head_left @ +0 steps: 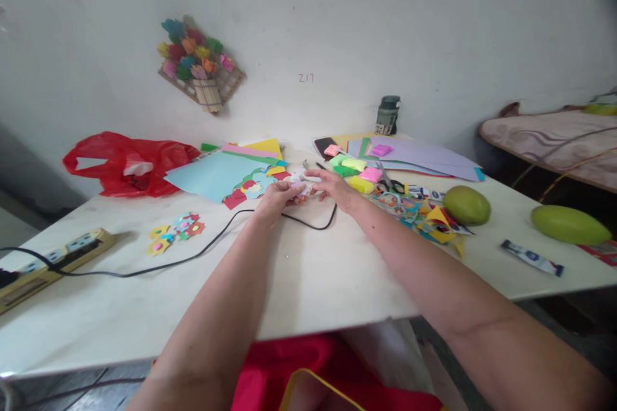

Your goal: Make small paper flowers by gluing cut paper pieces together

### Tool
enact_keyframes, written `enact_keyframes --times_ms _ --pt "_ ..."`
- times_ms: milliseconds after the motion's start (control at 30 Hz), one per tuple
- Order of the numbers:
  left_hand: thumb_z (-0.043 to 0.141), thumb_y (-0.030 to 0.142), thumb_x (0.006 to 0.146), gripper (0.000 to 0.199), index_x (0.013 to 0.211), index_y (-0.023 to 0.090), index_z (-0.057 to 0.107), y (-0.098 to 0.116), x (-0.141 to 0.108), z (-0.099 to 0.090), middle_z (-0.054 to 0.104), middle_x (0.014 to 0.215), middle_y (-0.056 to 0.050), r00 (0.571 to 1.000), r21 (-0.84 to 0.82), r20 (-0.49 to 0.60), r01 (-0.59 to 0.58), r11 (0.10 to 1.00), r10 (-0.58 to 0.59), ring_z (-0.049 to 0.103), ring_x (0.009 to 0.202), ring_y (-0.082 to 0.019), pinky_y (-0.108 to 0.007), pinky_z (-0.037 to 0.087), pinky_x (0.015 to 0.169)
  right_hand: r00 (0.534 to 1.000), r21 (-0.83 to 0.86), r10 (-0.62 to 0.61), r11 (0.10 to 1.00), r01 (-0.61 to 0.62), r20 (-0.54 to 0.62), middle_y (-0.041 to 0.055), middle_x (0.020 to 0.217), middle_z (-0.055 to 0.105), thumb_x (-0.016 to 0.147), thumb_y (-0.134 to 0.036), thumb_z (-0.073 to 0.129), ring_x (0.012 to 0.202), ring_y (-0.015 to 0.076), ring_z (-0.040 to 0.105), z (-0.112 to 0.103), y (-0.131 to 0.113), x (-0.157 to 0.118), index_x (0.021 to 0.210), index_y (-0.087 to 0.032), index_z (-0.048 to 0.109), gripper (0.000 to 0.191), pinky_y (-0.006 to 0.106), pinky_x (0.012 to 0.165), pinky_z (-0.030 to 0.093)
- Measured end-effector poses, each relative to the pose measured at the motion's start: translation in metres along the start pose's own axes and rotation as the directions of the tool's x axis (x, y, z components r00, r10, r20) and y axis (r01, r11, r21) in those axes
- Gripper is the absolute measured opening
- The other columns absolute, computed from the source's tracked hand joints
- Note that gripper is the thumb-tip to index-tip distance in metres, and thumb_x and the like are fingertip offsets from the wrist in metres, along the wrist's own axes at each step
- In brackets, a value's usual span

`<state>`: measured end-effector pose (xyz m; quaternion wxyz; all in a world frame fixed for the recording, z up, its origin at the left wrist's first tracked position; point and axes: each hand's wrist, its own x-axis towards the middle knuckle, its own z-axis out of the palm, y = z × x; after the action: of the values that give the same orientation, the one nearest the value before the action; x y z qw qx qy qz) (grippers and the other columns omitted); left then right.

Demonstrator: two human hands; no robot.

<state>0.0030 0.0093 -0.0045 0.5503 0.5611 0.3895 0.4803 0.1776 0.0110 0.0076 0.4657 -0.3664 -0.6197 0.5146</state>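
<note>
Both hands meet at the middle of the white table point(313, 282), around a small pale paper piece point(299, 183). My left hand point(278, 198) pinches its left side between thumb and fingers. On the right side, my right hand point(330, 187) has its fingers apart, close to the piece; whether they touch it is unclear. Colourful paper cut-outs point(250, 187) lie just left of the hands. Packets of coloured clay point(354, 164) and black-handled scissors point(391, 186) sit to the right. Finished-looking paper flowers point(177, 232) lie at the left.
A black cable point(168, 264) runs from a power strip point(53, 270) past the hands. A red plastic bag point(132, 164), paper sheets point(414, 155), a bottle point(387, 117) and a phone point(326, 146) are farther back. Paper scraps point(434, 221), green fruits point(466, 205) and a tube point(531, 257) lie right.
</note>
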Motion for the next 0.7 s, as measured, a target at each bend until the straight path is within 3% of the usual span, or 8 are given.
enact_keyframes --times_ms 133,267,400,600,700 --pt "0.079 0.036 0.052 0.031 0.061 0.012 0.062 0.001 -0.001 0.001 0.059 0.058 -0.002 0.996 0.006 0.065 0.056 0.998 -0.056 0.052 0.051 -0.009 -0.024 0.046 0.056 0.995 -0.045 -0.014 0.999 0.018 0.097 0.003 0.085 0.067 0.064 -0.01 0.056 0.063 0.0107 0.059 0.002 -0.001 -0.001 0.099 -0.017 0.064 0.036 0.02 0.05 0.045" --pt "0.079 0.035 0.052 0.031 0.062 0.01 0.063 0.002 -0.002 0.002 0.059 0.057 -0.002 0.99 -0.022 0.107 0.091 0.996 -0.088 0.05 0.049 -0.008 -0.025 0.048 0.057 0.999 -0.129 0.02 0.991 -0.016 0.03 -0.0011 0.057 0.061 0.066 -0.008 0.059 0.049 0.0078 0.053 0.006 0.0 0.0 0.076 -0.013 0.065 0.013 0.02 0.048 0.044" --pt "0.079 0.034 0.053 0.032 0.064 0.009 0.061 0.004 -0.003 0.002 0.059 0.056 -0.001 0.986 -0.037 0.117 0.123 0.992 -0.118 0.051 0.049 -0.007 -0.024 0.05 0.059 1.0 -0.163 0.011 0.987 -0.015 -0.027 -0.0031 0.047 0.056 0.066 -0.012 0.064 0.042 0.0064 0.049 0.006 0.0 0.001 0.066 -0.013 0.062 0.002 0.02 0.046 0.043" --pt "0.075 0.041 0.058 0.036 0.062 0.009 0.06 0.005 -0.004 0.001 0.059 0.055 -0.001 0.984 0.005 0.107 0.141 0.99 -0.141 0.051 0.045 -0.007 -0.022 0.048 0.052 1.0 -0.19 -0.012 0.982 0.01 -0.007 -0.0023 0.048 0.057 0.064 -0.024 0.07 0.04 0.0057 0.046 -0.002 0.002 0.003 0.059 -0.013 0.06 0.016 0.02 0.042 0.039" --pt "0.075 0.043 0.058 0.037 0.059 0.01 0.057 0.007 -0.006 0.001 0.058 0.051 -0.001 0.985 0.034 0.093 0.146 0.989 -0.149 0.047 0.04 -0.006 -0.023 0.047 0.048 0.998 -0.115 -0.051 0.992 0.049 -0.02 -0.002 0.051 0.058 0.063 -0.03 0.071 0.04 0.0049 0.045 -0.008 0.003 0.005 0.057 -0.014 0.057 0.022 0.019 0.041 0.039"
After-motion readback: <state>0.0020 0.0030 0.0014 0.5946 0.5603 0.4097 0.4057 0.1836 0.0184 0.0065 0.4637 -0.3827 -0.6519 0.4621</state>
